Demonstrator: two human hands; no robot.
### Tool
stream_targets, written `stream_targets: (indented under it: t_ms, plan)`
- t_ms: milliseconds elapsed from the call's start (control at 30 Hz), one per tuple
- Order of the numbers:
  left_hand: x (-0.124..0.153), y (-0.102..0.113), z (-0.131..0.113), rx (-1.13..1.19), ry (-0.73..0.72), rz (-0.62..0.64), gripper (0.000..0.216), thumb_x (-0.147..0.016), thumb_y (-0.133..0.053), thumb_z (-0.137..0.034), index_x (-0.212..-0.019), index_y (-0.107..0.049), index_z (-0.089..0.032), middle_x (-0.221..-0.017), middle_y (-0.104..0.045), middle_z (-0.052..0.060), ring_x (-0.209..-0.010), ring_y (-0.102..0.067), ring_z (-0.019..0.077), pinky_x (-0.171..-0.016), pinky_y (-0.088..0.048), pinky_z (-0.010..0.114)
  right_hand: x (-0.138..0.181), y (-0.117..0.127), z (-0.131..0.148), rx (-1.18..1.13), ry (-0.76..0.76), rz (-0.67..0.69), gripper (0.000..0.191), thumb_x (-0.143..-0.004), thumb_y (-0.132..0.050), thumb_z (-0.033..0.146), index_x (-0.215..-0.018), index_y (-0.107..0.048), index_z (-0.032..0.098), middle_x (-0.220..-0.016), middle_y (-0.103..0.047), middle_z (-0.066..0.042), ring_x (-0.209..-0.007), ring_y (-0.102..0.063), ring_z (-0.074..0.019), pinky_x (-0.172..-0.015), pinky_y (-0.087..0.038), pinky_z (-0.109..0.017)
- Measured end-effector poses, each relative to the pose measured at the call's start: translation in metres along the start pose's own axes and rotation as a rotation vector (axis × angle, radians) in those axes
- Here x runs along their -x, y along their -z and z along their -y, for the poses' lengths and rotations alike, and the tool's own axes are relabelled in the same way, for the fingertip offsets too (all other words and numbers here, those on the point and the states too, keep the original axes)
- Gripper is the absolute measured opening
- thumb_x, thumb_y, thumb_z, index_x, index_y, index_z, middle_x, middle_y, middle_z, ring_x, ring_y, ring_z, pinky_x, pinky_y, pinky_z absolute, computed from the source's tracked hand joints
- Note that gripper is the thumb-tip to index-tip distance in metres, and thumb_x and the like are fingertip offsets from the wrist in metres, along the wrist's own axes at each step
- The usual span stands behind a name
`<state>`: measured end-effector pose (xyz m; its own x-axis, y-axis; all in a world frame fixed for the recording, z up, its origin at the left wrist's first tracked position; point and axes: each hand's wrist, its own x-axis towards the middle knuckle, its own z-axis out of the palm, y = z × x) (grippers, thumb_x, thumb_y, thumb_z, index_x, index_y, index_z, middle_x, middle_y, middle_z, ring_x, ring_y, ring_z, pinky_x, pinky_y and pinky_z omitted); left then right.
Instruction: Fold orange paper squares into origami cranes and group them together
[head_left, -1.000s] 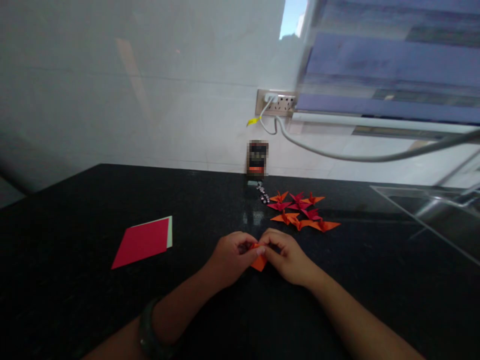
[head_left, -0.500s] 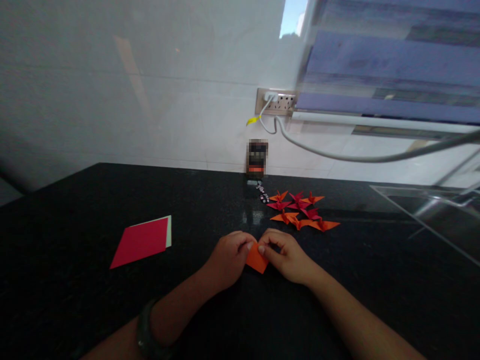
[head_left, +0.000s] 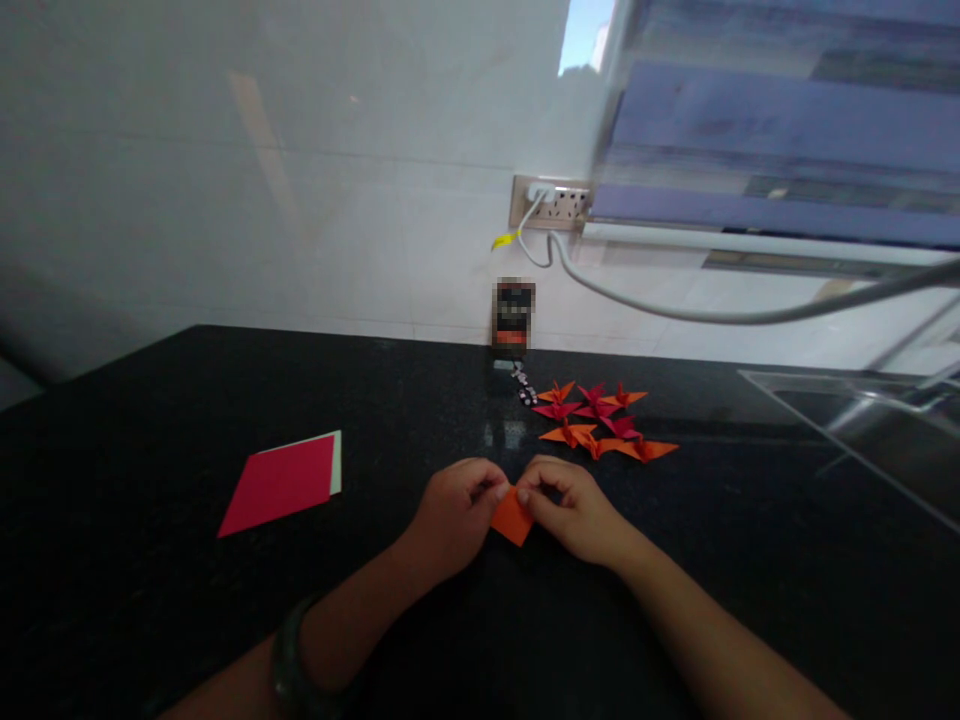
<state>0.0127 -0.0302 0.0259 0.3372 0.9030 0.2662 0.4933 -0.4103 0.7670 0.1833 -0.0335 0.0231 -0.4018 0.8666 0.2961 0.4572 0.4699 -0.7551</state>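
Note:
A small folded piece of orange origami paper (head_left: 513,519) is held between my two hands, just above or on the dark countertop. My left hand (head_left: 461,510) pinches its upper left edge, thumb on top. From the other side, my right hand (head_left: 568,508) grips the upper right edge between thumb and fingers. The paper's far edge is hidden under my fingertips, while a pointed corner faces me. Beyond my right hand lie several folded paper cranes (head_left: 643,450) in orange and red.
Red paper sheets (head_left: 281,482) with a pale green one beneath lie on the countertop (head_left: 150,440) at left. Near the wall stands a pixelated device (head_left: 513,318) with a beaded strap (head_left: 525,388). A wall socket (head_left: 551,203) holds a plugged cable. At right is a sink (head_left: 885,430).
Both hands keep their pinch on the orange paper. My fingertips and the paper have shifted very slightly; the cranes and red sheets stay in place.

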Motion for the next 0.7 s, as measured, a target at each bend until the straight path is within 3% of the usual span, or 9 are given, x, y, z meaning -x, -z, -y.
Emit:
stream_targets:
  t_ms: [400,600,700]
  plan:
    - [0.0,0.001,0.001,0.044,0.12,-0.092,0.017,-0.077,-0.045,-0.026,-0.07,-0.058,-0.017,-0.067,-0.059,0.0,-0.063,-0.054,0.0125,-0.055,-0.04,0.022,-0.002,0.003,-0.006,0.087,-0.006,-0.12,0.012,-0.072,-0.048,0.01,-0.064,-0.054,0.016,-0.064,-0.051,0.0,-0.059,-0.048,-0.0106,-0.055,-0.037,-0.022]
    - [0.0,-0.002,0.002,0.037,0.109,-0.019,0.017,-0.076,-0.045,-0.024,-0.07,-0.058,-0.017,-0.065,-0.059,0.0,-0.061,-0.054,0.0122,-0.056,-0.04,0.023,-0.003,0.002,-0.01,0.091,-0.097,-0.25,0.01,-0.074,-0.047,0.015,-0.066,-0.052,0.017,-0.063,-0.05,0.0,-0.059,-0.047,-0.0118,-0.055,-0.037,-0.023]
    - [0.0,-0.004,0.004,-0.002,0.073,0.053,0.016,-0.076,-0.045,-0.023,-0.069,-0.059,-0.017,-0.066,-0.06,0.0,-0.062,-0.054,0.0121,-0.058,-0.04,0.023,-0.003,0.003,-0.011,0.092,-0.112,-0.237,0.011,-0.076,-0.045,0.016,-0.067,-0.051,0.017,-0.063,-0.049,0.0,-0.058,-0.046,-0.0116,-0.054,-0.036,-0.023]
